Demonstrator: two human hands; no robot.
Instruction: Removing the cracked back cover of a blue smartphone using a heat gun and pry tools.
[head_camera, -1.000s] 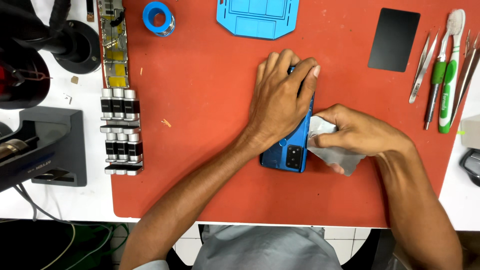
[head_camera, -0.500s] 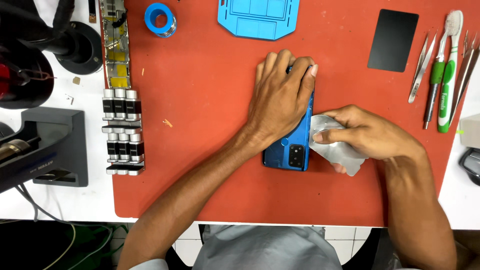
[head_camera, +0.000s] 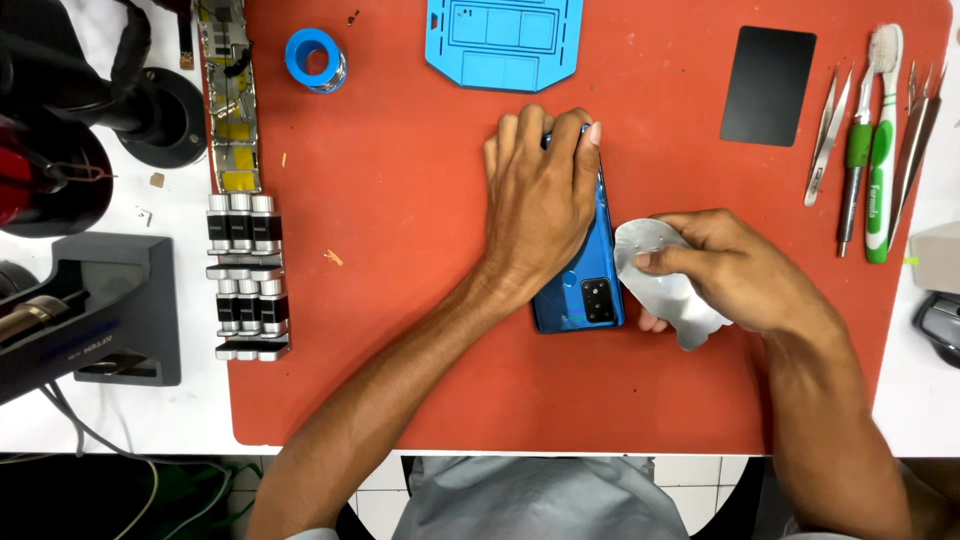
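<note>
A blue phone (head_camera: 590, 290) lies back-up on the red mat (head_camera: 400, 330), its camera block toward me. My left hand (head_camera: 540, 200) presses flat on the phone's upper part, fingers spread over it. My right hand (head_camera: 725, 270) grips a crumpled grey cloth (head_camera: 665, 290) just right of the phone, beside its lower edge. Most of the phone's upper half is hidden under my left hand.
A blue plastic tray (head_camera: 505, 40) lies at the mat's top. A black card (head_camera: 768, 72) sits top right, with tweezers (head_camera: 825, 135) and a green-white toothbrush (head_camera: 880, 140) beside it. A blue tape roll (head_camera: 313, 60), a metal clamp jig (head_camera: 245, 270) and a grey box (head_camera: 110, 310) stand left.
My right hand with the cloth has slid a little right, off the phone's lower edge. My left hand stays pressed on the phone.
</note>
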